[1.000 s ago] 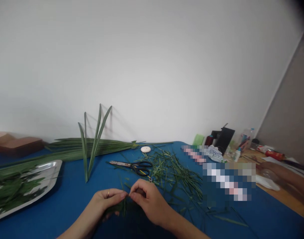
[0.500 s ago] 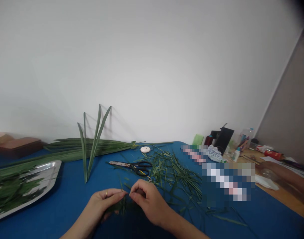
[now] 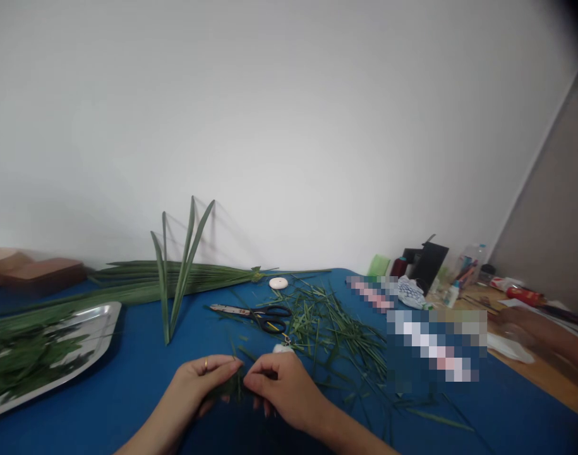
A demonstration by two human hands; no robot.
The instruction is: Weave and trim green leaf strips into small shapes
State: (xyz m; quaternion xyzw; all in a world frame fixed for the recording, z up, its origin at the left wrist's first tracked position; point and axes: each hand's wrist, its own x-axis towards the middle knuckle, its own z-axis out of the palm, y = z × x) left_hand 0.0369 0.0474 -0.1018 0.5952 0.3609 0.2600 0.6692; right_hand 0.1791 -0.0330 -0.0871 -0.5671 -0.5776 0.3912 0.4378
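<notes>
Low in the middle, my left hand point(image 3: 201, 379), with a ring on one finger, pinches thin green leaf strips point(image 3: 238, 380) between thumb and fingertips. My right hand point(image 3: 286, 385) is closed in a pinch right beside it, thumb against curled fingers, at the same strips. The far ends of the strips are dark and blurred. Just beyond the hands lie black-handled scissors point(image 3: 253, 314), blades pointing left. A small white object point(image 3: 283, 348) on a chain shows behind my right hand. Cut leaf scraps point(image 3: 336, 322) are heaped to the right.
A metal tray point(image 3: 113, 316) of leaves sits at left. Long leaves point(image 3: 213, 274) lie along the wall, with several folded strips point(image 3: 187, 272) upright before them. A white disc point(image 3: 278, 283) is near the scissors. At right are bottles point(image 3: 452, 294) and another person's arm point(image 3: 537, 328).
My right hand has lowered slightly and its fingers have drawn in closer to my left hand. The small white object behind it has come into view. The camera view has shifted slightly.
</notes>
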